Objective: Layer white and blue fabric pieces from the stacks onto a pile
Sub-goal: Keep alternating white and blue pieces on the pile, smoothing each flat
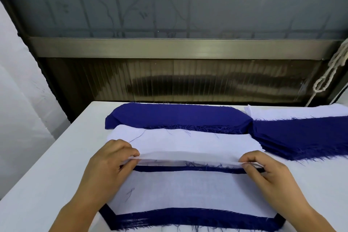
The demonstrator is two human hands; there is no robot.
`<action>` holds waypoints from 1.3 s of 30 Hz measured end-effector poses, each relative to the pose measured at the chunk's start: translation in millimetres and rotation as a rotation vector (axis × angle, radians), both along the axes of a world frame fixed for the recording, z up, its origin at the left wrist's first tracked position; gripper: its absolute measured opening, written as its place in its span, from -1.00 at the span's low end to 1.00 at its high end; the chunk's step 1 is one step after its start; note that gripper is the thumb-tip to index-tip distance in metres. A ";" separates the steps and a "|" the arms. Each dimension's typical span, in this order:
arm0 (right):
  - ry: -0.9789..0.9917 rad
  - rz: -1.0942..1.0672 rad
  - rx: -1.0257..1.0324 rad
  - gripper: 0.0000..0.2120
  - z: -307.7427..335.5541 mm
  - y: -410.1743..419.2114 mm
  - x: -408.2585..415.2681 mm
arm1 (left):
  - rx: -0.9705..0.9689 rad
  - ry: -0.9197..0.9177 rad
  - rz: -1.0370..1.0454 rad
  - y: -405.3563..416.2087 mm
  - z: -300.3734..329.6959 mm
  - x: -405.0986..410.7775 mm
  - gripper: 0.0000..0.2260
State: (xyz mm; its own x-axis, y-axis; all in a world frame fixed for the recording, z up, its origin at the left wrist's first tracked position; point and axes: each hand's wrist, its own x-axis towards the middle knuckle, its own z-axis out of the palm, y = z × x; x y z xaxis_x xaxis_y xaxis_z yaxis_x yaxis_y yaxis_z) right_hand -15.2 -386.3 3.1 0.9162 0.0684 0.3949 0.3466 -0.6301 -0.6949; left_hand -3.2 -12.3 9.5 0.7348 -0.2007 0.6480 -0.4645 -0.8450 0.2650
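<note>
- The left hand (pixel 111 158) pinches the near left edge of a white fabric piece (pixel 188 145), thumb and curled fingers closed on the cloth, the edge lifted slightly off what lies under it.
- The right hand (pixel 263 167) pinches the same edge at its right end, fingertips (pixel 246 164) pressed together on the thin fold of white cloth.
- Both forearms reach in from the bottom of the frame, angled inward, knuckles up, the hands well apart with the raised edge stretched between them.
- The held white piece tops the white stack (pixel 120 132), which sits in the middle of the white table (pixel 47 184), its far side overlapping the front of a blue stack (pixel 177 117).
- Just under the lifted edge, a dark blue strip shows; it belongs to the pile (pixel 188 192) nearest the person, whose top layer is white with frayed blue cloth showing along its front and corners.
- A second blue stack (pixel 301 137) lies to the right, touching the first, with more white fabric (pixel 297 112) behind it.
- Behind the table runs a metal sill (pixel 169 48) below a frosted window (pixel 169 0); a knotted cord (pixel 327 77) hangs at right.
</note>
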 end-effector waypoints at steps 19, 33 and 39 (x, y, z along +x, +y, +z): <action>-0.410 0.182 -0.395 -0.63 -23.8 -16.4 -41.7 | -0.037 0.059 -0.156 9.6 -36.2 -47.2 -0.78; -0.231 0.177 -0.334 -0.82 -11.6 -13.0 -46.6 | -0.059 0.232 -0.187 5.8 -28.2 -54.4 -0.79; -0.100 0.154 -0.408 -0.91 -3.6 -7.8 -41.1 | -0.054 0.232 -0.187 4.0 -27.1 -51.3 -0.82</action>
